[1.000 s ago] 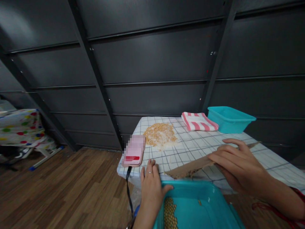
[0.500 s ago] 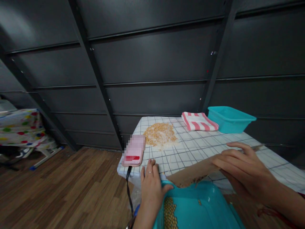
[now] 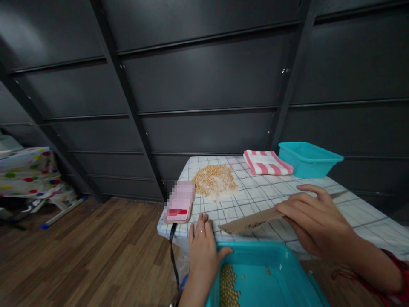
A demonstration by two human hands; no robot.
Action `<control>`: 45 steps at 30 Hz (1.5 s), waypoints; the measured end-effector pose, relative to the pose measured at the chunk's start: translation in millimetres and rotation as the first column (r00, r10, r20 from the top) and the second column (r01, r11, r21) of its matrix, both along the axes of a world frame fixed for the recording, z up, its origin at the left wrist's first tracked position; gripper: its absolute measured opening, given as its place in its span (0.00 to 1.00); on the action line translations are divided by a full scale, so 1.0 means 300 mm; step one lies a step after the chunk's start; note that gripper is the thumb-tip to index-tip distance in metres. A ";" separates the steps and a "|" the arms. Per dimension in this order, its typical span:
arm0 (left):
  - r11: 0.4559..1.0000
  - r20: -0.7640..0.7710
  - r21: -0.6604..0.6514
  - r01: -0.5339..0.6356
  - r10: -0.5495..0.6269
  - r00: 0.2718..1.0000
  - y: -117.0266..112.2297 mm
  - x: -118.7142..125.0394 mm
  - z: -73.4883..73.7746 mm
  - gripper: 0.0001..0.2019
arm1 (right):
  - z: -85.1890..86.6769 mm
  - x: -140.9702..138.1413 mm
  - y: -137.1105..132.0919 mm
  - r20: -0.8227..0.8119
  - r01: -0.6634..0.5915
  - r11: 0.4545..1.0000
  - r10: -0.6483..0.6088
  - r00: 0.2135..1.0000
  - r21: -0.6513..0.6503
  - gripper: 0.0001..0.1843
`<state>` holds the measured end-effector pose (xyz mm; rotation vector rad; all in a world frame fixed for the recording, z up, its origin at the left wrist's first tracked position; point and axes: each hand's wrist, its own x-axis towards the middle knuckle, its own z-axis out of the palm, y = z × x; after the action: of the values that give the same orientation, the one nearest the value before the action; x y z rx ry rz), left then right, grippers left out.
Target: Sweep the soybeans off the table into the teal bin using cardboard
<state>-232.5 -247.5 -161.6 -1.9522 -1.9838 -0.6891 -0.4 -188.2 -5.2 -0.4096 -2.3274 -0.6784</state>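
Note:
My right hand (image 3: 315,219) pinches a long strip of brown cardboard (image 3: 252,220), held slanting over the front part of the table; its far end sticks out past my fingers. My left hand (image 3: 203,245) lies at the left corner of a teal plastic basin (image 3: 255,246), thumb over the rim and fingers stretched out toward the table edge. Inside that basin, yellowish beans (image 3: 228,285) gather along the left side, with a few loose ones apart. A spread of yellow beans mixed with white grains (image 3: 215,179) lies on the checked tablecloth (image 3: 255,192).
A pink phone (image 3: 180,202) with a black strap lies at the table's left edge. Toward the back right are a folded pink-and-white striped towel (image 3: 267,163) and a second teal basin (image 3: 309,160). Dark metal panels (image 3: 207,81) rise behind the table.
My right hand has moved left and slightly upward, and the cardboard strip has shifted from over the basin's back rim to above the tablecloth. My left hand stays in place.

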 end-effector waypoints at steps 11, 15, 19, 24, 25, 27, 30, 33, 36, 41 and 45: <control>1.000 -0.017 0.028 0.007 -0.007 1.000 0.001 0.001 0.004 0.39 | 0.001 -0.015 -0.022 0.008 -0.046 0.999 0.047 0.999 -0.018 0.12; 1.000 -0.034 0.020 0.003 -0.002 0.999 0.000 0.000 0.004 0.38 | 0.000 -0.026 -0.024 0.007 -0.048 0.999 0.049 0.999 -0.025 0.14; 1.000 -0.019 0.006 0.000 0.000 1.000 0.001 -0.002 0.003 0.36 | -0.003 -0.017 -0.022 0.022 -0.066 0.997 0.067 0.998 -0.029 0.14; 1.000 -0.004 -0.024 -0.001 0.001 1.000 0.003 0.001 0.002 0.37 | -0.003 -0.009 -0.013 -0.007 -0.037 0.999 0.037 0.999 0.009 0.13; 1.000 -0.003 -0.022 0.001 -0.001 1.000 0.003 0.002 0.002 0.37 | -0.002 -0.013 -0.011 -0.004 -0.036 0.999 0.037 0.999 0.020 0.13; 1.000 -0.003 -0.012 0.003 -0.003 1.000 0.002 0.002 0.003 0.36 | 0.000 -0.024 -0.009 0.017 -0.048 0.998 0.048 0.999 0.034 0.13; 1.000 -0.017 0.007 -0.006 0.006 1.000 0.000 0.004 0.007 0.36 | 0.005 -0.035 -0.013 0.024 -0.065 0.998 0.064 0.998 0.015 0.13; 1.000 -0.035 0.014 -0.011 0.011 0.999 0.000 0.011 0.014 0.37 | 0.015 -0.028 -0.023 0.036 -0.076 0.997 0.076 0.996 -0.009 0.14; 0.999 -0.018 0.030 -0.042 0.042 0.999 0.000 0.021 0.021 0.35 | 0.023 -0.004 -0.032 0.039 -0.091 0.995 0.092 0.995 -0.031 0.13; 0.998 -0.004 0.059 -0.039 0.039 0.999 -0.001 0.031 0.027 0.31 | 0.012 0.070 -0.021 0.080 -0.094 0.993 0.100 0.992 -0.070 0.15; 0.998 -0.006 0.031 -0.047 0.047 0.999 -0.002 0.038 0.036 0.33 | 0.004 0.129 -0.003 0.119 -0.128 0.990 0.135 0.984 -0.067 0.16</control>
<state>-221.1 -248.0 -150.7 -1.8812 -1.9966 -0.6964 38.3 -189.1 -4.1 -0.2436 -2.4710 -0.5862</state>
